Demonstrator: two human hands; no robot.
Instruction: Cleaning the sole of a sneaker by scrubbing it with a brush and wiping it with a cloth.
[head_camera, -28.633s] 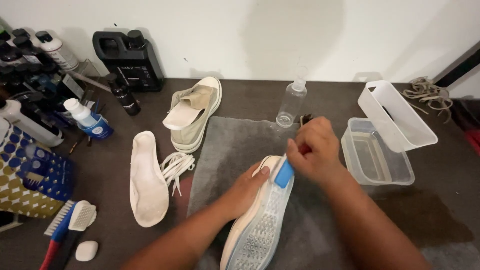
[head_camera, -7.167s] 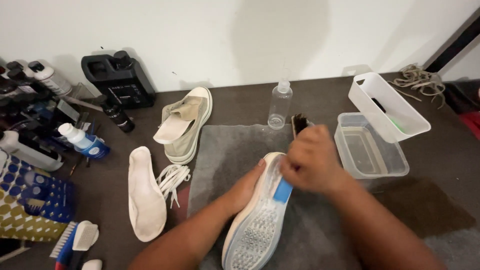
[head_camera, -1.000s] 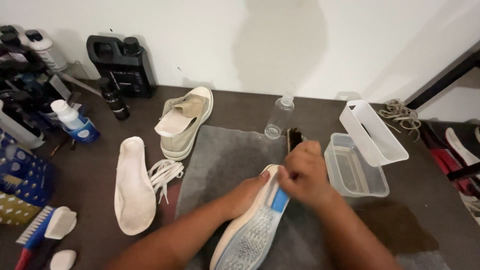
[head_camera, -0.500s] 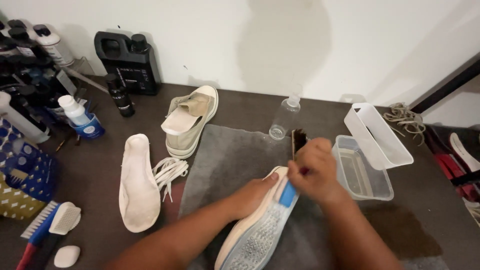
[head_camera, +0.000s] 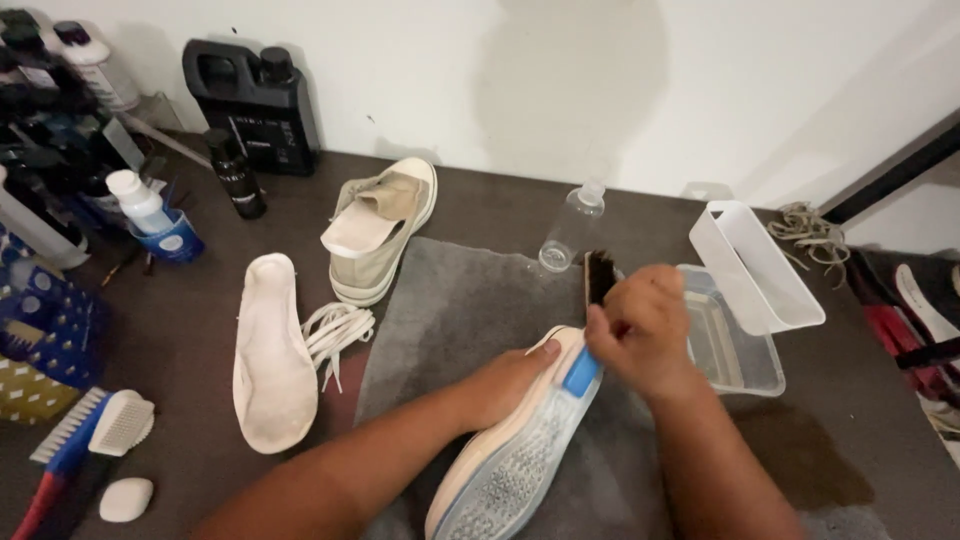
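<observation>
A cream sneaker (head_camera: 520, 450) lies on its side on a grey towel (head_camera: 450, 310), its translucent dotted sole and blue heel tab facing up. My left hand (head_camera: 505, 380) is pressed against the shoe's upper, steadying it. My right hand (head_camera: 645, 330) grips a dark-bristled brush (head_camera: 598, 275) at the heel end of the sole; only the bristle tip shows past my fingers. The matching sneaker (head_camera: 380, 230) stands upright beyond the towel, tongue pulled open.
A white insole (head_camera: 270, 350) and loose white laces (head_camera: 335, 330) lie left of the towel. A clear tub of water (head_camera: 730, 345) with a white lid (head_camera: 755, 265) sits right. A clear bottle (head_camera: 570, 225), a black jug (head_camera: 250, 90), bottles and brushes (head_camera: 85, 440) crowd the left.
The view has shifted slightly. My right hand has moved the brush a little along the heel of the sole; my left hand still holds the sneaker.
</observation>
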